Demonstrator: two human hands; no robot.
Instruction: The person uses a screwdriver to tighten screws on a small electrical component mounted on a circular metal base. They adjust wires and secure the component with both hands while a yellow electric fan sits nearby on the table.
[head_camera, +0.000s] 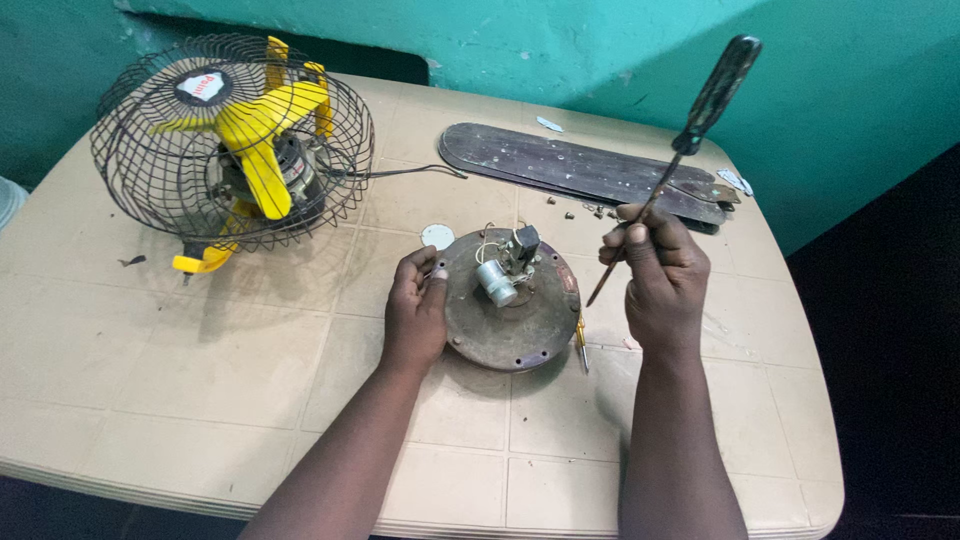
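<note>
A round brown ceiling-fan motor housing lies on the beige plastic table, with a silver capacitor and wires on its top. My left hand rests on the housing's left rim, fingers pressed against it. My right hand is to the right of the housing and grips the metal shaft of a long screwdriver. Its black handle points up and away; its tip points down toward the housing's right edge.
A small fan with yellow blades in a black wire cage stands at the back left. Dark ceiling-fan blades lie stacked at the back, loose screws beside them. A small yellow-handled screwdriver and a white disc lie near the housing.
</note>
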